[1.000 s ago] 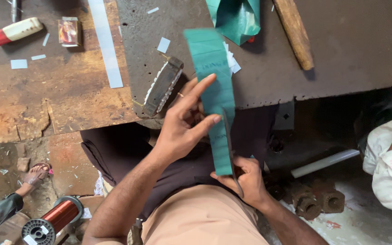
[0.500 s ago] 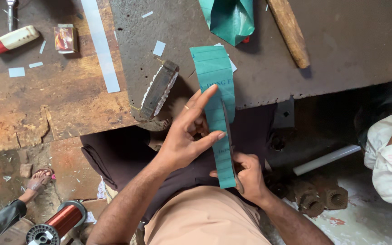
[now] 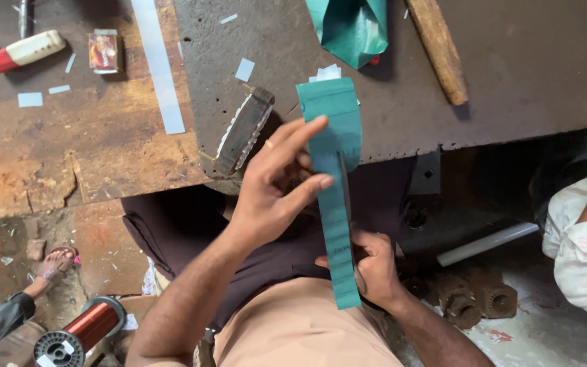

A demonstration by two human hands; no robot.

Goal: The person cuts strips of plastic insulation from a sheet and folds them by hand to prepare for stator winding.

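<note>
A long green paper strip [image 3: 336, 115] stands upright over my lap, its upper end wide and flat and its lower part folded narrow along its length. My left hand [image 3: 273, 187] presses the strip's middle, with fingers stretched across the fold and the thumb behind. My right hand [image 3: 375, 265] grips the folded lower part near the bottom end. Both hands are just in front of the edge of the dark metal-topped workbench [image 3: 524, 88].
On the bench lie a grey toothed metal block [image 3: 242, 129], a wooden handle [image 3: 439, 47], a folded green sheet [image 3: 351, 27], a white strip [image 3: 157, 68], a small box [image 3: 103, 51] and a red-and-white tube [image 3: 25, 49]. A copper wire spool [image 3: 83, 326] sits lower left. Another person [image 3: 585, 231] sits at right.
The narrow fold now reaches higher up the strip. My left fingers have shifted along it, and my right hand keeps its grip low down.
</note>
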